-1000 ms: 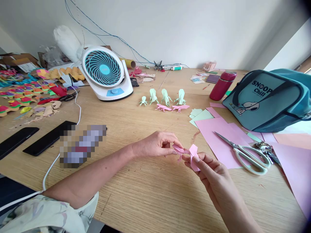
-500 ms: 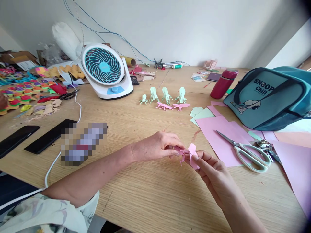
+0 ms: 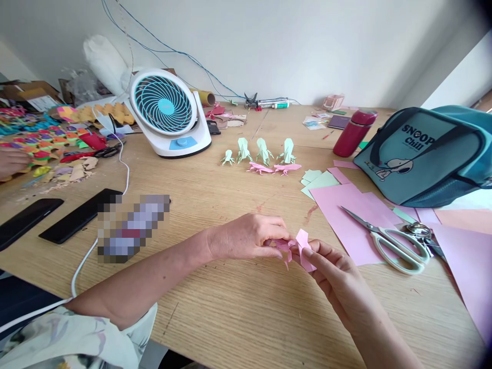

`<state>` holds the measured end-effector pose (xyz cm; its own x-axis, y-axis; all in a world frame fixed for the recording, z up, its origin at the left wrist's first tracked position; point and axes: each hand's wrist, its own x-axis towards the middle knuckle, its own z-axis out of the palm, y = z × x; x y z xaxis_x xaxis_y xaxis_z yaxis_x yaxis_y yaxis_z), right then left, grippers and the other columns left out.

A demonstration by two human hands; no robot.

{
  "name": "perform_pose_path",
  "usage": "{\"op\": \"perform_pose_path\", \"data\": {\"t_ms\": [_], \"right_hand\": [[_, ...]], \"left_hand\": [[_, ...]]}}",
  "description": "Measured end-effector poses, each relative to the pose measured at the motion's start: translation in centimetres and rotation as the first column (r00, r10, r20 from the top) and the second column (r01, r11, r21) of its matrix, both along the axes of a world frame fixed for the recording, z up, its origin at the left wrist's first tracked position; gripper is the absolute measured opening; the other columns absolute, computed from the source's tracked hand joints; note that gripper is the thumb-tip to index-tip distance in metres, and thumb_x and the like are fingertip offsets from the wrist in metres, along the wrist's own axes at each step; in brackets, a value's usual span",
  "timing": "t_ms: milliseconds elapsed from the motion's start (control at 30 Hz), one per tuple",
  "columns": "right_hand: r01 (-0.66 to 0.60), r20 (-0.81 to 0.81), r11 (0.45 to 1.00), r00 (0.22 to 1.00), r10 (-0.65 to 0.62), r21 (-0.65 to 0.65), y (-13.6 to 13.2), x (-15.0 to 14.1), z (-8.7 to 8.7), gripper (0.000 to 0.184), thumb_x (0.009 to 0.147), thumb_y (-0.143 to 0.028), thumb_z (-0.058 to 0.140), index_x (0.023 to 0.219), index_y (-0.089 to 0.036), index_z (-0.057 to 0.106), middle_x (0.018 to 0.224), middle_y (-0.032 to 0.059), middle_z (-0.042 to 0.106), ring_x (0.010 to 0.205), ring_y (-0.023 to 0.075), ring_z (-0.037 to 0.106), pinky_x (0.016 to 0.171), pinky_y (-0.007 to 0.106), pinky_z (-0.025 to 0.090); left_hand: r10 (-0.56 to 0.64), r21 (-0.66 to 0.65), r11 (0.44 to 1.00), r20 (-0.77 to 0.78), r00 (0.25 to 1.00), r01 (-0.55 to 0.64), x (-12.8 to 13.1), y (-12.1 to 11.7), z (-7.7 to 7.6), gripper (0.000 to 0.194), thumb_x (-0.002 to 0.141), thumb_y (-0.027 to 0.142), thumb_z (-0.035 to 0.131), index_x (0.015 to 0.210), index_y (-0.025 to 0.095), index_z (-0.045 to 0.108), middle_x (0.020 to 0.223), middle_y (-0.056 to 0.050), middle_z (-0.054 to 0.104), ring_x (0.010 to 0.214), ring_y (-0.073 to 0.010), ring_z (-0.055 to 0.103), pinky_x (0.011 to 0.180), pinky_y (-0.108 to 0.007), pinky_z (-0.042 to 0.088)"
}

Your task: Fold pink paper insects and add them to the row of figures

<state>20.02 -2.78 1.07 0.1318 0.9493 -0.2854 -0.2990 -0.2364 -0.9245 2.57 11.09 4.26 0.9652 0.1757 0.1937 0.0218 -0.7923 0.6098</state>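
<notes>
A small folded pink paper figure (image 3: 299, 248) is held just above the wooden table (image 3: 238, 307) between both hands. My left hand (image 3: 248, 237) pinches its left end with curled fingers. My right hand (image 3: 332, 271) grips its right flap from below, thumb on top. Beyond them stand several pale green folded paper figures (image 3: 261, 151) in a row, with two pink folded figures (image 3: 272, 168) lying in front of them.
Pink paper sheets (image 3: 346, 205) and scissors (image 3: 388, 241) lie to the right, below a teal bag (image 3: 426, 154) and a red bottle (image 3: 351, 132). A white desk fan (image 3: 167, 113), two black phones (image 3: 77, 215), a white cable (image 3: 82, 259) and colourful paper crafts (image 3: 42, 146) are left. Another person's hand (image 3: 11, 161) shows at the far left edge.
Both hands have shifted slightly while working the pink figure, pinching it closer. Another person's hand has come into view at the far left edge.
</notes>
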Motion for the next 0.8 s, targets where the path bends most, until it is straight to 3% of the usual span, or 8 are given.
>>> {"op": "perform_pose_path", "data": {"t_ms": [167,300,500,800], "right_hand": [[0.124,-0.071,0.992,0.99,-0.124,0.002,-0.1,0.2,-0.5,0.026,0.074,-0.045,0.079,0.069,-0.021,0.068,0.082,0.0036,0.068,0.086,0.0206,0.062,0.087,0.035,0.048],[0.233,-0.242,0.97,0.947,-0.21,0.068,-0.3,0.4,-0.3,0.017,0.075,-0.038,0.079,0.07,-0.025,0.069,0.079,-0.0008,0.065,0.077,0.0151,0.059,0.092,0.037,0.051],[0.215,-0.256,0.969,0.95,-0.18,0.118,-0.4,0.0,0.5,0.018,0.076,-0.037,0.078,0.067,-0.025,0.068,0.081,0.0001,0.066,0.082,0.017,0.061,0.102,0.047,0.048],[0.175,-0.246,0.976,0.959,-0.139,0.129,-0.4,-0.1,0.7,0.022,0.078,-0.037,0.078,0.064,-0.024,0.067,0.079,0.0002,0.065,0.085,0.0177,0.061,0.102,0.045,0.048]], "left_hand": [[0.046,-0.005,0.999,0.047,0.998,-0.046,0.1,0.0,0.0,0.016,0.094,0.026,0.059,0.1,0.016,0.07,0.092,-0.006,0.067,0.083,-0.0129,0.063,0.077,-0.023,0.046],[0.072,0.013,0.997,0.054,0.996,-0.073,0.2,-0.2,0.1,0.018,0.092,0.023,0.061,0.105,0.013,0.069,0.091,-0.007,0.067,0.084,-0.0144,0.064,0.079,-0.024,0.048],[0.029,0.024,0.999,0.057,0.998,-0.03,0.3,-0.5,0.0,0.017,0.093,0.02,0.06,0.107,0.016,0.067,0.094,-0.007,0.066,0.085,-0.0142,0.064,0.079,-0.024,0.049],[0.019,0.195,0.98,0.062,0.998,-0.031,0.3,-0.4,-0.6,0.017,0.095,0.025,0.057,0.103,0.015,0.068,0.094,-0.007,0.067,0.085,-0.0147,0.065,0.077,-0.023,0.048]]}}
